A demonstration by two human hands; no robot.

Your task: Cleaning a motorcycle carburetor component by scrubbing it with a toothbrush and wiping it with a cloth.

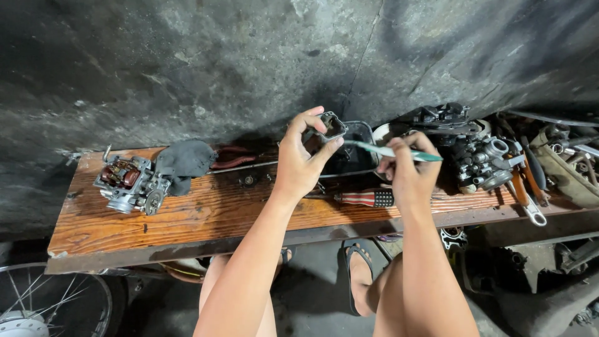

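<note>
Grimy grey metal — a small hollow rectangular part (331,126) is pinched aloft in the left hand (301,159) above the worn wooden plank (206,212). The right hand (409,168) grips a pale green toothbrush (390,151) whose bristle end touches the part — its inside is too dark to make out.

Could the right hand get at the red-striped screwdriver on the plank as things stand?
Probably yes: the screwdriver lies bare on the plank just below the right hand, nothing between, but that hand already holds a toothbrush.

Teal toothbrush (399,152), red-and-white striped screwdriver (368,198), reddish-brown plank (206,215).
</note>
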